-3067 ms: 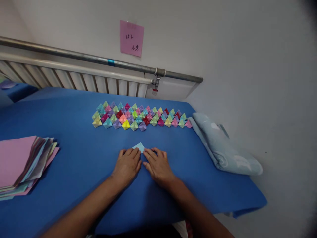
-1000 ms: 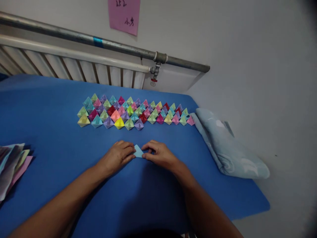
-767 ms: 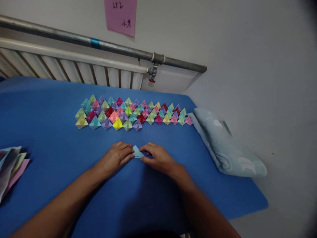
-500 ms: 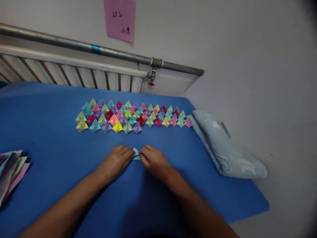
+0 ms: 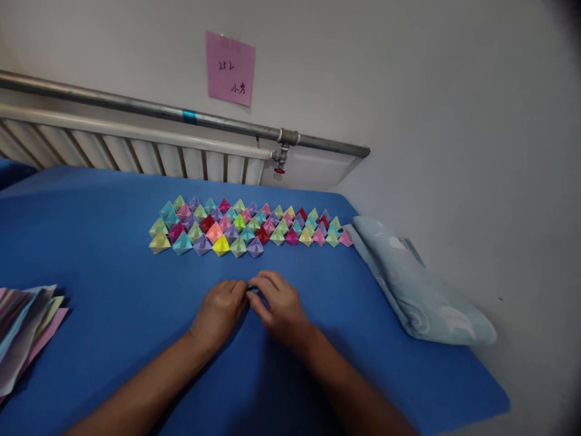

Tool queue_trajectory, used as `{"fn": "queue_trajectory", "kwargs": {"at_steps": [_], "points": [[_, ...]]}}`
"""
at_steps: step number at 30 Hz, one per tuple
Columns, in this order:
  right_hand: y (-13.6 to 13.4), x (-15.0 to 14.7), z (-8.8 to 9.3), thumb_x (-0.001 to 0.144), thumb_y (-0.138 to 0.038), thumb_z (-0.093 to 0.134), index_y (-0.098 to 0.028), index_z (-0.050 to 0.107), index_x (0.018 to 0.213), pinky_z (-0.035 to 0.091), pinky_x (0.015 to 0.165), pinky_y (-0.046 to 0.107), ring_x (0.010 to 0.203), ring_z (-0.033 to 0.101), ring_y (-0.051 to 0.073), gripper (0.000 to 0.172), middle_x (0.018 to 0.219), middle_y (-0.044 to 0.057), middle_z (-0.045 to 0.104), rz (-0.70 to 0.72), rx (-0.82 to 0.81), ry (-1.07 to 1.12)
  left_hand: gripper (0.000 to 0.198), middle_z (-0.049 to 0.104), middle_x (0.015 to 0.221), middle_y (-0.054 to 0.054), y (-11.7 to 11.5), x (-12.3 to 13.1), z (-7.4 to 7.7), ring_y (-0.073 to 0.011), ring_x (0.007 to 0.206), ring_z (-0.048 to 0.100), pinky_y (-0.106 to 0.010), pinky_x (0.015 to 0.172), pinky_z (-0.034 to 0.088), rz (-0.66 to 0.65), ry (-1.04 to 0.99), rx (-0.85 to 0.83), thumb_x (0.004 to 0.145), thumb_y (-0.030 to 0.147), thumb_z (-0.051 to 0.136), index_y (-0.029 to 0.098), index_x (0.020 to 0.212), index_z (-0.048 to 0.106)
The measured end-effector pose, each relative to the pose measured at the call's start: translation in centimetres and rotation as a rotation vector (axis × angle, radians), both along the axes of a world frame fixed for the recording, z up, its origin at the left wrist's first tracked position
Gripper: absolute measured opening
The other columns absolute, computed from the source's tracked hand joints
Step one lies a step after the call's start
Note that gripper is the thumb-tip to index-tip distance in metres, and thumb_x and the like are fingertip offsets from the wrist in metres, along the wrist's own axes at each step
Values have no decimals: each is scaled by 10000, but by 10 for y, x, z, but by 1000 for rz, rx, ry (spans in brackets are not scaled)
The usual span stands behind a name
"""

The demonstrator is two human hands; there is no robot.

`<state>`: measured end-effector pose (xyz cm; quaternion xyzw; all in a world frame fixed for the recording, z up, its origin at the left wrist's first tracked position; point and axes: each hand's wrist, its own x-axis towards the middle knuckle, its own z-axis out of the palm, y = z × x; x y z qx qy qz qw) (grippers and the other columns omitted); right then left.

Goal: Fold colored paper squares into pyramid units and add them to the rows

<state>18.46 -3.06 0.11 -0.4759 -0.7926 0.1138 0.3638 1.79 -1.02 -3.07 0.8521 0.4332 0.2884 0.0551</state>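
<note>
Low over the blue surface (image 5: 149,321), my left hand (image 5: 221,312) and my right hand (image 5: 276,303) meet at the fingertips. Between them they pinch a small folded light-blue paper (image 5: 253,289), most of it hidden by the fingers. The left fingers are curled closed; the right thumb and forefinger grip the paper's other side. Just beyond the hands, folded paper boats (image 5: 221,244) in many colours stand in several staggered rows, from the left of centre to the grey-green cloth.
A fanned stack of coloured paper sheets (image 5: 31,339) lies at the left edge. Folded grey-green cloth (image 5: 417,284) sits against the wall at right. Behind the surface are a white radiator (image 5: 149,156), a metal pipe (image 5: 236,124) and a red-handled valve (image 5: 279,171). A pink note (image 5: 230,69) hangs above.
The view has tilted up and shifted slightly left. The light-blue paper lay flat and showed between the hands; now the fingers are closer together and cover most of it.
</note>
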Motion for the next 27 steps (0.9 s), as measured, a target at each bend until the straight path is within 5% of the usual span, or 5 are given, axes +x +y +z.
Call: {"fn": "queue_trajectory", "kwargs": {"at_steps": [5, 8, 12, 18, 27], "points": [[10, 3, -3, 875, -331, 528, -218, 631, 1101, 500, 653, 273, 752, 603, 139, 273, 1066, 63, 665, -184, -382, 722, 232, 544, 597, 19, -1, -4, 7, -126, 549, 497, -238, 545, 368, 75, -371, -243, 901, 276, 461, 199, 707, 562], [17, 4, -6, 764, -285, 598, -207, 666, 987, 456, 575, 245, 673, 582, 123, 246, 918, 34, 684, -130, -627, 905, 231, 505, 562, 39, -1, -5, 12, -112, 529, 450, -229, 522, 332, 103, -572, -491, 851, 351, 505, 197, 694, 577], [18, 1, -6, 744, -304, 627, -191, 669, 870, 393, 529, 232, 514, 525, 89, 175, 645, -26, 623, -75, -709, 949, 263, 537, 598, 21, 0, -3, 17, -122, 572, 461, -243, 552, 353, 66, -782, -726, 766, 437, 595, 186, 691, 611], [16, 1, -3, 688, -293, 655, -186, 650, 814, 355, 482, 220, 455, 486, 67, 165, 616, -50, 603, -84, -750, 946, 292, 597, 636, -3, 1, -1, 25, -126, 587, 495, -250, 576, 393, -18, -939, -983, 684, 456, 713, 170, 686, 655], [13, -1, -5, 718, -324, 633, -189, 642, 791, 365, 486, 208, 492, 467, 72, 153, 562, -62, 538, 6, -827, 815, 260, 633, 608, -18, 2, -1, 23, -137, 561, 534, -254, 553, 406, 44, -1003, -1100, 586, 382, 775, 163, 685, 675]]}}
